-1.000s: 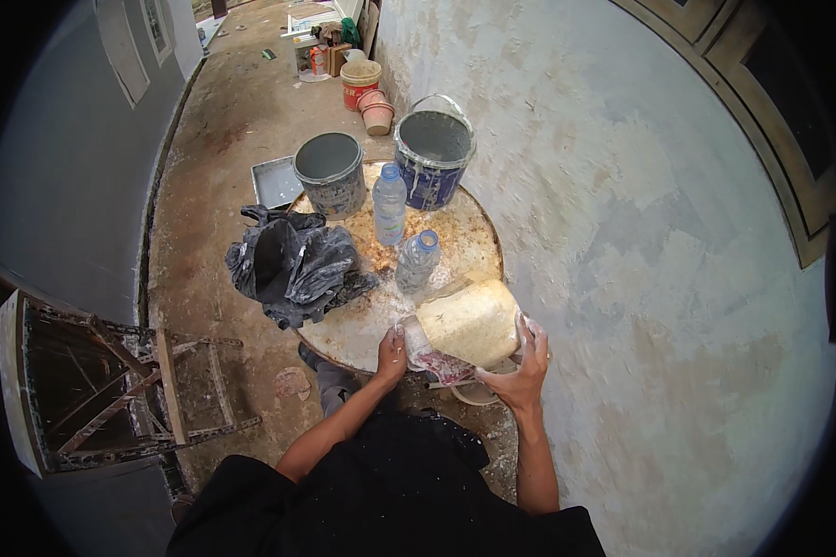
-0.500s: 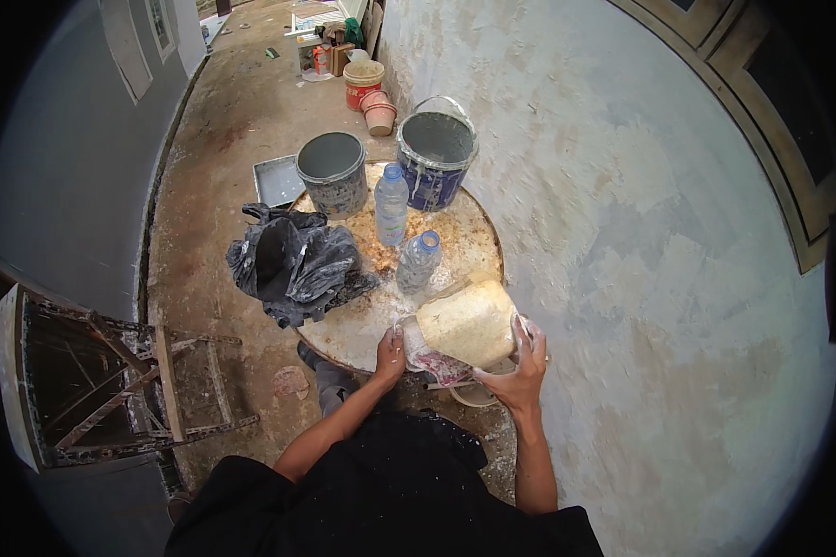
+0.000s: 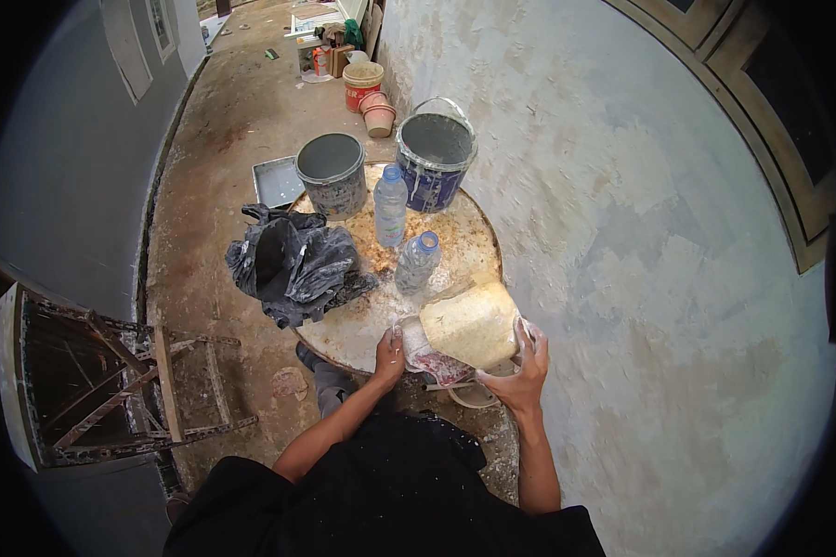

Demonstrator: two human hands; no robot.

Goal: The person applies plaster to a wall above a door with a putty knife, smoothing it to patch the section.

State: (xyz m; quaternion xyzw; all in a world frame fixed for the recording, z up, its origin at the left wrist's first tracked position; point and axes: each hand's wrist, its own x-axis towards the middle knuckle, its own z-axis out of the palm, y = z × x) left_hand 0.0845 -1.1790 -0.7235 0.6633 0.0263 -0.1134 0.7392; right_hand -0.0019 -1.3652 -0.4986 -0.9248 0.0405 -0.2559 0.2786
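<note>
1. Slightly tilted since the earlier frame is the blocky pale yellow object; the bottles, buckets and bag are left where they were.
2. This yellow object is held up over the near right edge of a round, rust-stained tabletop, just in front of the nearer bottle; whether the tabletop is touched cannot be told.
3. Its right end is gripped by the right hand, thumb set well apart from the fingers, which are curled along the side and dusted white.
4. Beneath and left of it, a white-and-red plastic package is pinched at its left edge by the left hand; the thumb is seen upright, the other fingers are mostly hidden.
5. Two clear bottles, a farther one and a nearer one, both blue at the neck, are stood mid-table.
6. At the left, a crumpled black bag is placed; behind, a grey bucket and a dark blue bucket are set near each other.
7. To the right, the space is bordered by a patchy plastered wall.
</note>
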